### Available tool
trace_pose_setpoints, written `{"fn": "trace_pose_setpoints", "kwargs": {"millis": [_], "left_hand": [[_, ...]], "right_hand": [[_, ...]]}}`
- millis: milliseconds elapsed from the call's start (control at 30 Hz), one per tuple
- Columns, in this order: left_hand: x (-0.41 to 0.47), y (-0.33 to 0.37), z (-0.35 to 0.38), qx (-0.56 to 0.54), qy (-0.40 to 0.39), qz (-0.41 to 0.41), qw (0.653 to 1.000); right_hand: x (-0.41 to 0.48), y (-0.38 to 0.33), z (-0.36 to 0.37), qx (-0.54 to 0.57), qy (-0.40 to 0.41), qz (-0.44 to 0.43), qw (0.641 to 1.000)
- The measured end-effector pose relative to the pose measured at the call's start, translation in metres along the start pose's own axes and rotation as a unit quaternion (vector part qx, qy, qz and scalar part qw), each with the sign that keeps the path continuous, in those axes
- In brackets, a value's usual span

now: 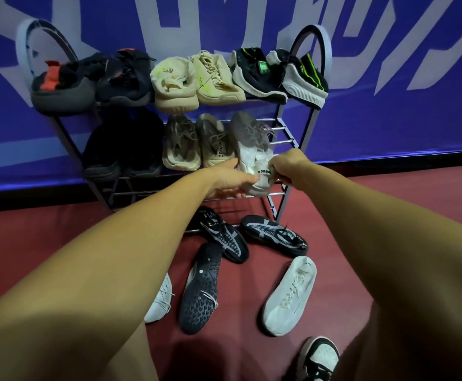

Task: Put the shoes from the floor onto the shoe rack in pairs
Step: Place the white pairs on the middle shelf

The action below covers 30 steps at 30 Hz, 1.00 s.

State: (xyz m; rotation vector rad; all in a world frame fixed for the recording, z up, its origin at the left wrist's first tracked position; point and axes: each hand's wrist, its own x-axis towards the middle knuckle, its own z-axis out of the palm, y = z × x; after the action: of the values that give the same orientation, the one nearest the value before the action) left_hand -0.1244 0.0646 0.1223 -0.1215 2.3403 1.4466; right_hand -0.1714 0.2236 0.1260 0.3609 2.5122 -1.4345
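Observation:
A metal shoe rack point(293, 144) stands against the blue wall. Its top shelf holds three pairs: dark point(92, 83), cream point(196, 81), black-and-green point(276, 75). On the middle shelf are a black pair point(122, 149) and a beige pair point(196, 147). Both my hands hold a grey-white sneaker point(251, 144) at the middle shelf's right end. My left hand point(229, 180) grips its heel from below, my right hand point(287, 169) pinches the heel collar. On the floor lie two black-and-grey sneakers point(224, 237) point(276, 235), a sole-up dark shoe point(201, 290) and two white sneakers point(290, 295) point(161, 298).
The red floor point(361, 215) spreads around the rack. The rack's bottom rails point(147, 192) hold nothing. A black-and-white shoe point(317, 361) on a foot shows at the bottom edge. The blue banner wall point(389, 78) closes off the back.

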Motion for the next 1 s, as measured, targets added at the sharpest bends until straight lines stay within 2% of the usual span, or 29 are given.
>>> {"fn": "trace_pose_setpoints", "kwargs": {"millis": [100, 267, 433, 667, 867, 1000], "left_hand": [[0.008, 0.001, 0.003, -0.028, 0.044, 0.012, 0.999], [0.026, 0.000, 0.010, -0.050, 0.098, 0.023, 0.994], [0.043, 0.000, 0.017, -0.062, 0.136, 0.033, 0.988], [0.050, 0.008, 0.020, -0.057, 0.130, 0.013, 0.990], [0.037, 0.007, 0.015, 0.083, 0.071, 0.030, 0.994], [0.027, 0.008, 0.013, 0.129, 0.039, 0.004, 0.991]], "right_hand": [[0.001, -0.003, 0.002, -0.041, 0.007, -0.031, 0.999], [-0.002, -0.005, 0.008, -0.092, -0.029, -0.062, 0.993], [0.014, -0.006, 0.014, -0.068, -0.023, -0.057, 0.996], [0.027, -0.008, 0.020, 0.000, -0.019, 0.001, 1.000], [0.020, -0.010, 0.020, -0.032, -0.041, -0.010, 0.999], [0.010, -0.010, 0.016, -0.043, -0.036, -0.021, 0.998]]}}
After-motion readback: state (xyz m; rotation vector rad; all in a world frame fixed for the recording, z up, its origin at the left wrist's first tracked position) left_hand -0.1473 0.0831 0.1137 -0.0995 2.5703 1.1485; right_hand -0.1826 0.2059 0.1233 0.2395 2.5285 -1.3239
